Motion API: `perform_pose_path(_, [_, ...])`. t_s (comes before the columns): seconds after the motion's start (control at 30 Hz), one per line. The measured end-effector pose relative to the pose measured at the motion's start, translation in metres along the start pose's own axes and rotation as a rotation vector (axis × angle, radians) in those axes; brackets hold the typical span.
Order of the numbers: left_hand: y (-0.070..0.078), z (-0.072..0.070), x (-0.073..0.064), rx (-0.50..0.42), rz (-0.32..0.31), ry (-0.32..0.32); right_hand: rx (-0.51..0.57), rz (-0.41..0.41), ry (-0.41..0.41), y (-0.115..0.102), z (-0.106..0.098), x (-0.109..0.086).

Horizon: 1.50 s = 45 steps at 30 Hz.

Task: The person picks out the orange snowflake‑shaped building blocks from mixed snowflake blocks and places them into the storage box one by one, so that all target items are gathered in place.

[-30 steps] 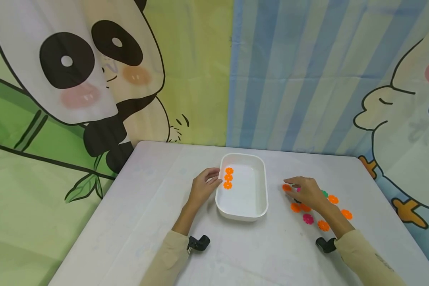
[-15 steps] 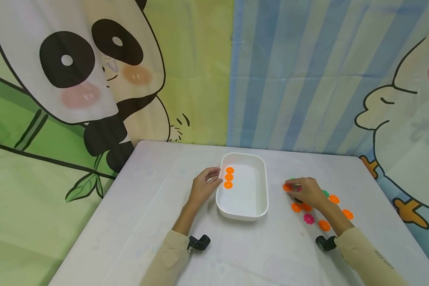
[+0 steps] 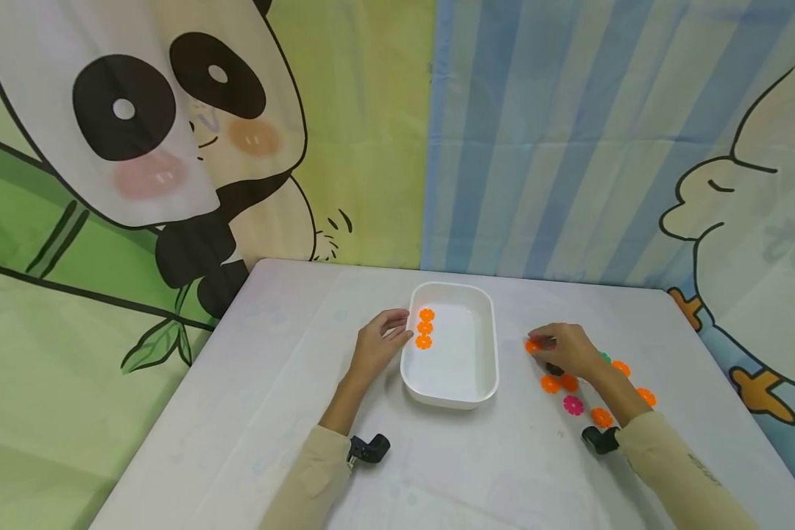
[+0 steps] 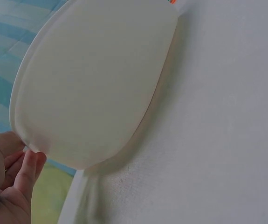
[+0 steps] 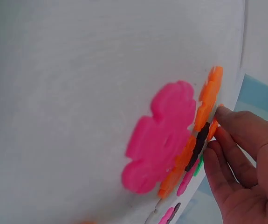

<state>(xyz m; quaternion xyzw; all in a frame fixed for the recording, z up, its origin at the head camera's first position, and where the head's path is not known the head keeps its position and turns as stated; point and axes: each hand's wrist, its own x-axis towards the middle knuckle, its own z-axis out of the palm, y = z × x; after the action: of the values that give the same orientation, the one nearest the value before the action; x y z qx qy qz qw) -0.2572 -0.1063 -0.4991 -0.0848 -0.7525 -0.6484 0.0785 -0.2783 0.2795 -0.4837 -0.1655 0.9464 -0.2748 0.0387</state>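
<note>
My left hand [image 3: 376, 346] pinches the left rim of a white rectangular tray [image 3: 493, 338]; in the left wrist view its fingertips meet the rim of the tray's pale outer side [image 4: 92, 84]. Inside the tray, three orange flower-shaped pieces [image 3: 425, 327] lie in a column along the left. Over the scattered pieces on the right, my right hand [image 3: 568, 350] pinches an orange flower piece [image 3: 532, 347] between thumb and finger. A black piece [image 3: 554, 369] shows beneath the hand. The right wrist view has a magenta flower piece [image 5: 164, 140] in front, with others lined up behind it.
More pieces lie around the right forearm: orange [image 3: 601, 418], magenta [image 3: 573, 405] and green [image 3: 605, 358]. All rest on a white table [image 3: 477, 471]. A cartoon-printed curtain [image 3: 364, 132] hangs behind the table. Black wrist cameras [image 3: 371, 448] stick out from both sleeves.
My right hand shifts slightly among the pieces, its fingers closing at the orange piece on the far left of the scatter. The left hand and tray stay in place.
</note>
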Motion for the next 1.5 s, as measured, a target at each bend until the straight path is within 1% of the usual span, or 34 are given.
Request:
perform_pose_path(0.13, [-0.001, 0.0, 0.0, -0.013, -0.005, -0.009, -0.003, 0.034, -0.012, 0.0, 0.0, 0.001])
perform_pose_path(0.27, [-0.002, 0.0, 0.0, -0.018, -0.011, -0.009, -0.01, 0.039, -0.015, -0.002, 0.0, 0.002])
perform_pose_path(0.4, [-0.002, 0.001, 0.0, -0.01, -0.004, -0.006, -0.013, 0.006, 0.007, -0.004, 0.001, 0.004])
perform_pose_path(0.53, [-0.001, 0.0, 0.001, 0.008, -0.007, -0.006, 0.006, 0.007, 0.018, -0.003, 0.003, 0.003])
perform_pose_path(0.67, [-0.002, -0.001, 0.0, 0.008, -0.008, -0.005, -0.006, 0.028, 0.003, -0.002, 0.003, 0.002])
perform_pose_path(0.87, [-0.003, -0.001, 0.0, 0.019, 0.012, -0.003, -0.089, -0.009, -0.034, -0.004, 0.0, 0.004])
perform_pose_path(1.0, [-0.003, 0.0, 0.001, 0.012, 0.018, -0.002, -0.093, -0.011, -0.076, -0.006, -0.003, 0.004])
perform_pose_path(1.1, [0.014, -0.001, -0.003, 0.007, 0.016, -0.019, -0.093, -0.021, -0.09, -0.008, -0.005, 0.003])
perform_pose_path(1.23, [0.037, -0.004, -0.011, 0.001, 0.022, -0.047, -0.088, -0.011, -0.108, -0.01, -0.005, 0.003])
perform_pose_path(1.33, [0.038, -0.005, -0.011, -0.008, 0.033, -0.05, -0.098, -0.017, -0.089, -0.011, -0.004, 0.002])
perform_pose_path(1.4, [0.037, -0.005, -0.011, -0.014, 0.036, -0.05, -0.103, -0.038, -0.061, -0.011, -0.003, 0.002])
perform_pose_path(1.5, [0.037, -0.005, -0.012, -0.028, 0.039, -0.054, -0.067, -0.04, -0.029, -0.012, -0.002, 0.001])
